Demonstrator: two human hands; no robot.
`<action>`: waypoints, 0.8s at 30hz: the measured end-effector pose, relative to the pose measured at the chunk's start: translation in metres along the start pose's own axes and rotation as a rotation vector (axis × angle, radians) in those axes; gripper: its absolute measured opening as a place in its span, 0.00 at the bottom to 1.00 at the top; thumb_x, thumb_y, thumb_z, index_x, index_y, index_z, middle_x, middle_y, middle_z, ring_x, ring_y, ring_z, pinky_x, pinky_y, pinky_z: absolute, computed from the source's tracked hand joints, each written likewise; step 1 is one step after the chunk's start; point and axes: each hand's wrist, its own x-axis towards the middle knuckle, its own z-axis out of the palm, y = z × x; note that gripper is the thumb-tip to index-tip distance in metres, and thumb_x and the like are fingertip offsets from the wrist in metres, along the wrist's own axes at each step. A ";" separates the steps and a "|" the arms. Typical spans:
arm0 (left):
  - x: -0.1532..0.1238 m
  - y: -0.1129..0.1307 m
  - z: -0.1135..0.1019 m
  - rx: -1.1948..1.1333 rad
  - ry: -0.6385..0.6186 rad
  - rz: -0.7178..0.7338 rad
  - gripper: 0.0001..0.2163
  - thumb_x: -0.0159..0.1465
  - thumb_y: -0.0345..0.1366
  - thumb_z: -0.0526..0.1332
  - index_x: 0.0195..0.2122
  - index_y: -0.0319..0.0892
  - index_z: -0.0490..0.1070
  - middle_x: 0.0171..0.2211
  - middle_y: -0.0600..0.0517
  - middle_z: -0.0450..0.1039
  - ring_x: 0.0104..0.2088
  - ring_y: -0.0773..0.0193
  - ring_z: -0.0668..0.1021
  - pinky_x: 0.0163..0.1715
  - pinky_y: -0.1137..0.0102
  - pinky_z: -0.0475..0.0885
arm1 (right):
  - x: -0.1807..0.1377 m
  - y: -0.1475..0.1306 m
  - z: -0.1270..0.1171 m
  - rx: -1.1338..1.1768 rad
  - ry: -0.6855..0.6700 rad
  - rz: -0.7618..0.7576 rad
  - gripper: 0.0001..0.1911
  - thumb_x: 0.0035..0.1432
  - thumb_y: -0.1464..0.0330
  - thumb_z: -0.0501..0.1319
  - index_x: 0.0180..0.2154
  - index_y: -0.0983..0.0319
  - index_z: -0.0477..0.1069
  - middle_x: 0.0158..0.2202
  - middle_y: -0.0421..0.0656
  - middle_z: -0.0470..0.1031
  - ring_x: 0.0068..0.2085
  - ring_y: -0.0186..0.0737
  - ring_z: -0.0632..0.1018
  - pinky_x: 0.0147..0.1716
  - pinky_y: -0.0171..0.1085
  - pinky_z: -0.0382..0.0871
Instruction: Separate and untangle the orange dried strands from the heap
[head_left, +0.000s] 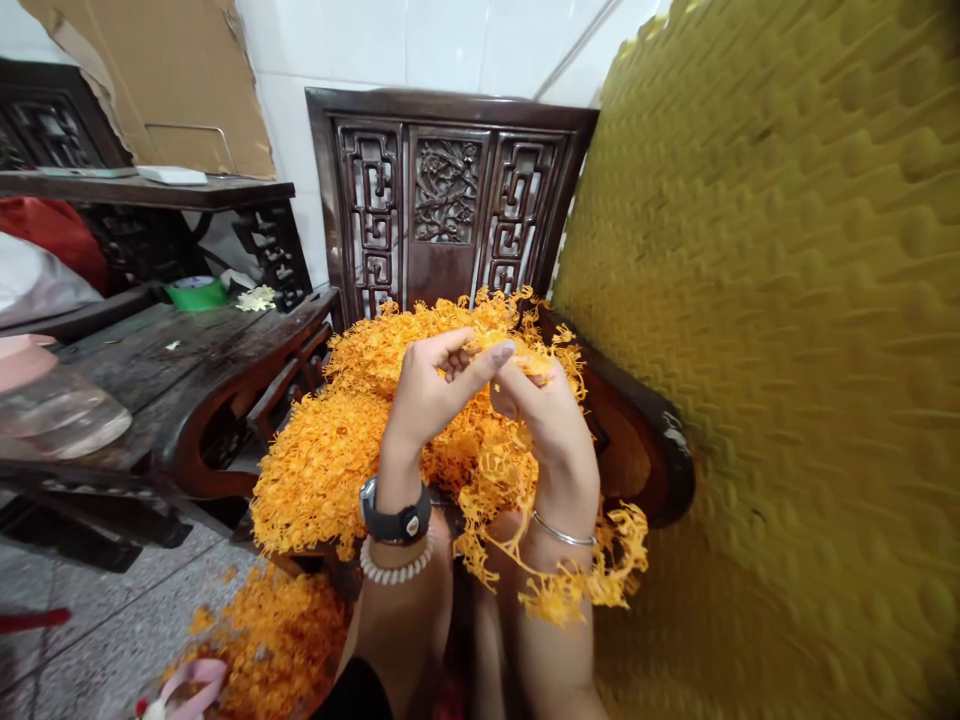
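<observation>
My left hand point(431, 385) and my right hand point(547, 415) are raised together over a big heap of orange frilly strands point(330, 450) piled on a dark carved wooden chair point(442, 190). Both hands pinch the same orange strand point(517, 350) between thumb and fingers. More of the strand hangs down over my right wrist and forearm. The left wrist carries a dark watch point(396, 520) and a white bead bracelet. A thin silver bangle point(562, 535) rings the right wrist.
A large yellow textured sheet point(780, 350) stands close on the right. A dark wooden side table point(187, 345) with a green tape roll point(196, 292) is at the left. More orange strands point(270, 640) lie on the tiled floor.
</observation>
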 end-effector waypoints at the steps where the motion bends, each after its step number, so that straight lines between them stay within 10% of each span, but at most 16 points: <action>1: 0.001 0.000 -0.001 0.003 -0.015 -0.013 0.19 0.56 0.48 0.61 0.17 0.42 0.57 0.17 0.58 0.51 0.19 0.71 0.57 0.18 0.71 0.50 | 0.000 0.000 -0.001 0.000 -0.010 0.000 0.23 0.51 0.60 0.61 0.17 0.61 0.50 0.15 0.31 0.46 0.17 0.24 0.50 0.16 0.32 0.40; 11: 0.001 -0.006 0.014 -0.611 0.008 -0.221 0.13 0.59 0.39 0.56 0.19 0.44 0.56 0.13 0.62 0.44 0.12 0.75 0.48 0.09 0.76 0.47 | -0.002 0.003 0.004 0.213 -0.190 -0.001 0.23 0.52 0.62 0.61 0.14 0.61 0.52 0.12 0.31 0.48 0.14 0.24 0.50 0.14 0.33 0.40; 17: 0.012 -0.020 0.006 -0.636 0.236 -0.078 0.19 0.65 0.42 0.45 0.17 0.47 0.44 0.16 0.60 0.35 0.15 0.70 0.45 0.07 0.77 0.49 | 0.005 0.005 0.006 0.560 -0.055 -0.397 0.32 0.55 0.53 0.53 0.12 0.60 0.38 0.08 0.30 0.35 0.11 0.25 0.44 0.12 0.33 0.42; 24: 0.008 -0.013 -0.004 -0.792 0.134 -0.184 0.19 0.59 0.41 0.54 0.15 0.42 0.50 0.12 0.59 0.46 0.13 0.75 0.56 0.12 0.80 0.58 | 0.003 -0.004 0.002 0.242 0.029 -0.180 0.24 0.55 0.59 0.59 0.15 0.60 0.52 0.13 0.32 0.46 0.15 0.26 0.50 0.15 0.34 0.42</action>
